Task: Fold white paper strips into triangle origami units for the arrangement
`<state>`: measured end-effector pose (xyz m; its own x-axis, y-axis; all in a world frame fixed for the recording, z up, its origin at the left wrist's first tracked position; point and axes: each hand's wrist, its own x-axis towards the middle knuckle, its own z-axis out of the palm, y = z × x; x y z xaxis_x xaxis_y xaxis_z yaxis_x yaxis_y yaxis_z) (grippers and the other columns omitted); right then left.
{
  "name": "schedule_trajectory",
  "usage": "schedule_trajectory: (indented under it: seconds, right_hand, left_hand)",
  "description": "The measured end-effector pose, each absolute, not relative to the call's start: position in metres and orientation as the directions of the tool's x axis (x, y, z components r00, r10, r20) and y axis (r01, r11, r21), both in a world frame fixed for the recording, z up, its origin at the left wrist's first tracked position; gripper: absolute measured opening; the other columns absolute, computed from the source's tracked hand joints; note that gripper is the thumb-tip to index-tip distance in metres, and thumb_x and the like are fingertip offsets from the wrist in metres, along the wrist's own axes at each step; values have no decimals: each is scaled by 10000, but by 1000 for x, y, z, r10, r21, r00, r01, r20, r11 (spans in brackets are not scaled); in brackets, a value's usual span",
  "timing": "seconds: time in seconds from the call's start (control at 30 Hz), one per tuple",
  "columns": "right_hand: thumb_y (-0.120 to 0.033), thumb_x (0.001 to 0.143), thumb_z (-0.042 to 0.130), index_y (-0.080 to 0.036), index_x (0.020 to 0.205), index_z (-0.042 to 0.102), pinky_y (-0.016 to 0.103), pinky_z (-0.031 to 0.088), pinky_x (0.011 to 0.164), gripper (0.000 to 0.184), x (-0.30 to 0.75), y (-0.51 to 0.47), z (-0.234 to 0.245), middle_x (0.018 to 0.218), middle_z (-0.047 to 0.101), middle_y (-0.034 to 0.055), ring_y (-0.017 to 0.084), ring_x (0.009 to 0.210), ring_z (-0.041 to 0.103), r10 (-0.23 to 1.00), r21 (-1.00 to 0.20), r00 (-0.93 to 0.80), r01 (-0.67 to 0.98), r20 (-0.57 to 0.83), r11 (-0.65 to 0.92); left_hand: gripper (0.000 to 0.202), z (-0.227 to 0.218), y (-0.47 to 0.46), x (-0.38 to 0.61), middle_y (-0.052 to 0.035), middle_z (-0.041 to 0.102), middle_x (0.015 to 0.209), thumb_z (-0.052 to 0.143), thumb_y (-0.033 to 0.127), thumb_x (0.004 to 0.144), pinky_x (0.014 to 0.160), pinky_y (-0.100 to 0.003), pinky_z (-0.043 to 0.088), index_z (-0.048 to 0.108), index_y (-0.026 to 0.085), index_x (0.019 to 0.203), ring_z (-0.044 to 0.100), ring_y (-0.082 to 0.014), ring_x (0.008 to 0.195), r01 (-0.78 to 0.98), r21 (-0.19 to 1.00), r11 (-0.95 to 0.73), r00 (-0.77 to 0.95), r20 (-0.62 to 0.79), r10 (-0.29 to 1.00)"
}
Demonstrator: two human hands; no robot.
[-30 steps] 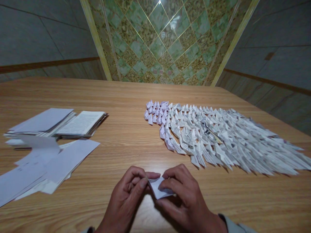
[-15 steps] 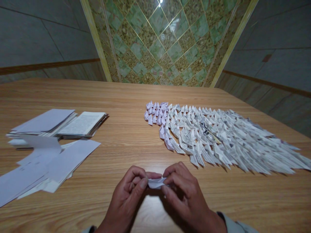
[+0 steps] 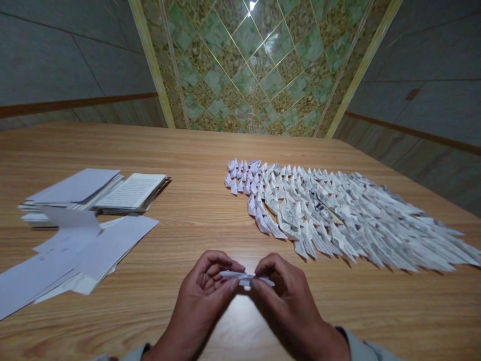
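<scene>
A small folded piece of white paper (image 3: 243,277) is pinched between both my hands just above the wooden table (image 3: 195,220), near its front edge. My left hand (image 3: 203,301) grips its left end with thumb and fingers closed. My right hand (image 3: 287,301) grips its right end the same way. The paper now looks thin and flat, seen almost edge-on. Beyond my right hand lies a wide spread of several small folded paper pieces (image 3: 330,215) in overlapping rows.
Loose white sheets (image 3: 75,255) lie fanned at the left. Behind them sits a stack of printed pages (image 3: 128,193). A tiled wall with a green patterned panel (image 3: 248,65) rises past the table's far edge.
The paper between my hands has been pressed from a wider white flap into a narrow flat strip. Both hands rose slightly and stayed close together.
</scene>
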<state>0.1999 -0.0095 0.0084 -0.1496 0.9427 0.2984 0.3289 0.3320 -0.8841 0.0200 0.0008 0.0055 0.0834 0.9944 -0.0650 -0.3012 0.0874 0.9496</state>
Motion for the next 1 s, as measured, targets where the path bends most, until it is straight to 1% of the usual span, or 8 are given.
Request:
schedule_trajectory:
  seconds: [0.13,0.23,0.3,0.4,0.57,0.7,0.83,1.0]
  right_hand:
    - [-146,902,671,-212,875,637,220,434,649,79,202,-8,9,807,652,-11,133,720,597,909,-846,-185,334,372,415]
    - [-133,892,679,-207,871,646,216,427,647,83,203,-7,10,798,649,-13,128,710,589,892,-826,-202,338,404,450]
    - [-142,879,686,-201,864,650,213,429,636,72,203,-6,10,788,654,-12,127,700,591,898,-838,-200,323,393,439]
    - [-174,845,707,-196,849,653,212,442,617,59,202,-4,12,769,670,-10,132,686,602,928,-891,-164,265,334,368]
    - [-183,786,723,-191,764,656,212,439,593,71,200,-1,16,712,661,-16,132,653,588,964,-948,-123,185,238,257]
    - [-185,787,706,-186,741,663,221,433,606,63,202,2,16,700,658,-14,134,655,578,964,-953,-148,176,221,245]
    - [-193,805,669,-182,773,677,226,425,603,35,207,6,15,716,673,-7,138,662,582,962,-948,-177,205,209,244]
    - [-180,812,641,-179,763,680,228,436,619,63,208,8,16,716,680,-2,140,671,597,958,-929,-147,248,246,276]
  left_hand:
    - [364,5,4,21,-40,768,898,884,222,655,716,-262,569,657,202,940,729,-198,807,-281,947,156,148,-118,982]
    - [239,4,5,20,-30,744,784,859,253,679,641,-230,524,711,173,849,684,-168,709,-174,971,167,193,-133,972]
    - [166,4,5,19,-29,724,716,828,281,719,610,-222,496,732,158,776,649,-154,666,-102,985,138,182,-118,976]
    - [144,5,6,17,-39,726,694,809,280,725,605,-235,492,745,150,733,639,-162,653,-51,994,100,145,-92,985]
    - [132,9,7,19,-53,732,676,795,267,704,602,-254,501,747,144,708,652,-175,638,-60,993,101,127,-93,988]
    - [142,12,9,19,-48,726,642,808,266,671,558,-240,490,746,140,694,648,-167,595,-108,985,133,130,-119,984]
    - [127,14,14,16,-45,724,633,821,240,656,556,-226,489,753,136,681,644,-155,590,-128,985,113,107,-100,989]
    - [217,11,20,15,-30,707,619,867,289,615,551,-218,490,737,138,702,637,-145,580,-188,972,138,100,-121,988]
